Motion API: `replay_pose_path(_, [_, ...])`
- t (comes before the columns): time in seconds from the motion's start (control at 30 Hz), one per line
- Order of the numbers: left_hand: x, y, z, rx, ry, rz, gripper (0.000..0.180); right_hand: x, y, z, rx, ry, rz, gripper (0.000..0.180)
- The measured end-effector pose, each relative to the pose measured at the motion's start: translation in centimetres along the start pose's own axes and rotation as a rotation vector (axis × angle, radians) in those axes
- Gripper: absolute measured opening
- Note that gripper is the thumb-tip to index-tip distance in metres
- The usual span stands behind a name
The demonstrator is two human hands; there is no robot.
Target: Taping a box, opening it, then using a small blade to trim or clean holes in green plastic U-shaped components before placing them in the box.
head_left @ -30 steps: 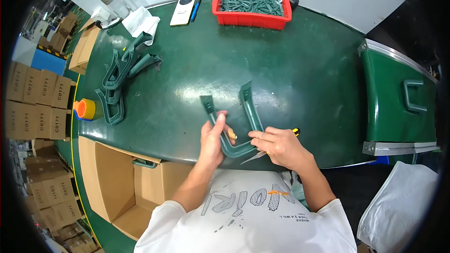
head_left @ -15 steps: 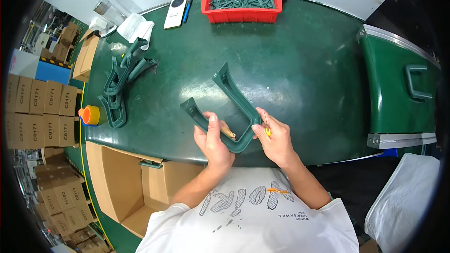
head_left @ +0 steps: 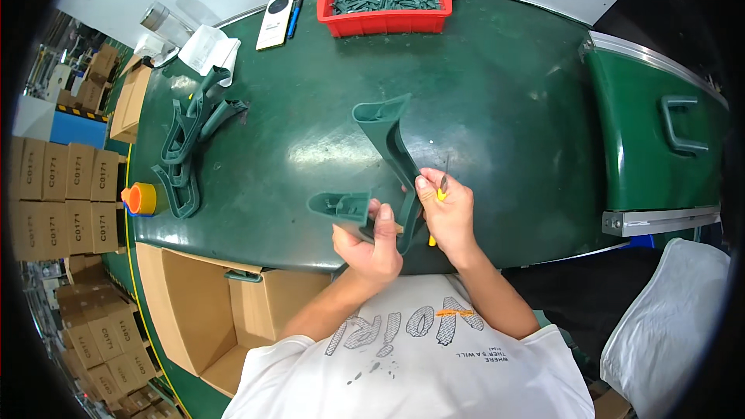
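Note:
A dark green, U-shaped plastic handle [head_left: 393,147] is held over the table, its two hollow ends pointing away from me. My left hand [head_left: 376,252] is closed round its nearer left arm and bend. At the right arm, my right hand [head_left: 448,213] pinches a thin-bladed, yellow-handled knife [head_left: 442,190], the blade pointing up and away. The thumb and fingers of that hand also touch the handle's side. Part of the bend is hidden behind my fingers. To the left lies a pile of similar green handles [head_left: 185,136].
Far back stands a red bin [head_left: 384,25] of small green pieces. A phone [head_left: 275,22], a blue pen [head_left: 294,19], white paper [head_left: 209,48] and a glass bottle [head_left: 166,23] lie back left. An orange tape roll [head_left: 143,199] sits left. An open cardboard box [head_left: 186,310] is below the table edge.
The green handle has been tilted, so its hollow ends now face me more. My left hand has shifted slightly right; the knife in my right hand now points more upright.

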State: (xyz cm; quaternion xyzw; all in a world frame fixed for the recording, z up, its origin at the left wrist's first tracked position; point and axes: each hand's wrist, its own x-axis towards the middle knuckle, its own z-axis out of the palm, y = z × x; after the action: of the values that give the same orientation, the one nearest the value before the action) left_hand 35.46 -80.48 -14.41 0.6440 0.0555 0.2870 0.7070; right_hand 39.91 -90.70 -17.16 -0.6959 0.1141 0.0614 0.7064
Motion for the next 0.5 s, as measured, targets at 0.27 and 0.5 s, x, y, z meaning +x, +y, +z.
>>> replay_pose_path(0.27, [0.6,-2.7,-3.0,0.158,-0.301,0.450,0.024,0.9,-0.4,-2.4,0.334,-0.401,0.537,0.014])
replay_pose_path(0.5, [3.8,-1.6,-2.8,-0.012,0.302,-0.023,0.010,-4.7,-1.8,-0.1,0.093,-0.308,0.092,0.010])
